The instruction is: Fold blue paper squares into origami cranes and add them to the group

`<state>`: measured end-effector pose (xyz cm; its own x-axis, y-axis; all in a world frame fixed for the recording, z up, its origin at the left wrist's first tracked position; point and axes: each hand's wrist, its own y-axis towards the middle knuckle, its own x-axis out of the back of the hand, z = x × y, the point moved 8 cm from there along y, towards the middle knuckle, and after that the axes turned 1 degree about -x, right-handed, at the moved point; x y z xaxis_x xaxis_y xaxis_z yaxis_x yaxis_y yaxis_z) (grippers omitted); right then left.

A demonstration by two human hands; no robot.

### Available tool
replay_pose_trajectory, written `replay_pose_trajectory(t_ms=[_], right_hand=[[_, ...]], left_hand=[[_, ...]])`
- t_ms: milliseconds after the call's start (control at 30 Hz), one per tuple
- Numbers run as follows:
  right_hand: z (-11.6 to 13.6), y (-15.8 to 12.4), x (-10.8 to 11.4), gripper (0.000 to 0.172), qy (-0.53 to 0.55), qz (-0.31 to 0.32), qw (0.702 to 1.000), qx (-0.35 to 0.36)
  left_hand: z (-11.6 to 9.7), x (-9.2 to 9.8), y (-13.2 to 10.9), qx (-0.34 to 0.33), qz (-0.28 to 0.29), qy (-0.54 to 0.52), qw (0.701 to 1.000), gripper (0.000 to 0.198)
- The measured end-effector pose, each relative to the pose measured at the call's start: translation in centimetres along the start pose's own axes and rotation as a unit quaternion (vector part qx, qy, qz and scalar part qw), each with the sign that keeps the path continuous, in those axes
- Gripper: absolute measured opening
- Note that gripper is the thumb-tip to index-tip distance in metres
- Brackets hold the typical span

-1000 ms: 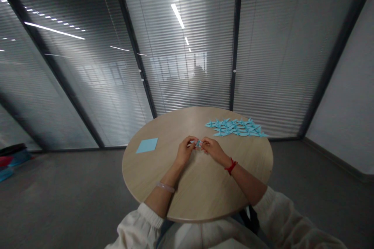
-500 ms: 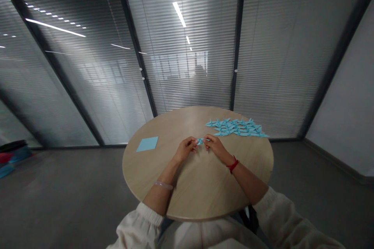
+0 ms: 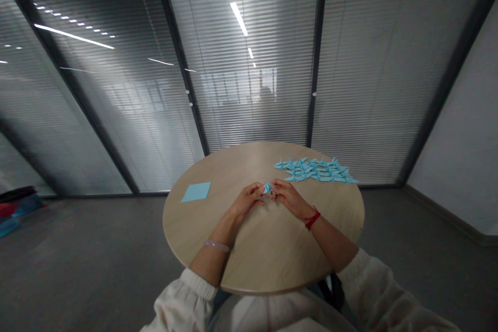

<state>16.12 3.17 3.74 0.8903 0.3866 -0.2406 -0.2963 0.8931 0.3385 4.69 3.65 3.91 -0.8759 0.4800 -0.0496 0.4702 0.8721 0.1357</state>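
Between my hands, over the middle of the round table, is a small folded piece of light blue paper (image 3: 267,188). My left hand (image 3: 248,199) pinches its left side. The fingers of my right hand (image 3: 287,196) are closed on its right side, and much of the paper is hidden behind them. Past my right hand lie several folded blue paper cranes (image 3: 313,170) in close rows. A flat stack or sheet of blue square paper (image 3: 196,192) rests to the left of my left hand.
The round wooden table (image 3: 272,264) has its near edge at my lap. Glass panels with blinds (image 3: 257,114) stand just beyond it, and a white wall (image 3: 462,155) rises at the right. Red and blue items (image 3: 17,210) sit on the floor at far left.
My right fingers have shifted slightly and cover more of the folded paper's right end. The cranes and the square paper have stayed put.
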Motion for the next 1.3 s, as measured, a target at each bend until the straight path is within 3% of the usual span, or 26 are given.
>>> replay_pose_trajectory(t_ms=[200, 600, 1300], right_hand=[[-0.1, 0.0, 0.4, 0.021, -0.016, -0.003, 1.000, -0.006], [-0.1, -0.3, -1.1, 0.023, 0.120, 0.046, 0.991, -0.031], [0.0, -0.7, -2.1, 0.026, 0.145, 0.083, 0.986, -0.019]], left_hand=[[-0.1, -0.2, 0.2, -0.025, 0.026, 0.041, 0.998, 0.040], [-0.3, -0.8, -0.5, -0.008, 0.047, -0.049, 0.998, 0.033], [-0.6, -1.7, -0.7, -0.027, 0.080, -0.076, 0.994, 0.036]])
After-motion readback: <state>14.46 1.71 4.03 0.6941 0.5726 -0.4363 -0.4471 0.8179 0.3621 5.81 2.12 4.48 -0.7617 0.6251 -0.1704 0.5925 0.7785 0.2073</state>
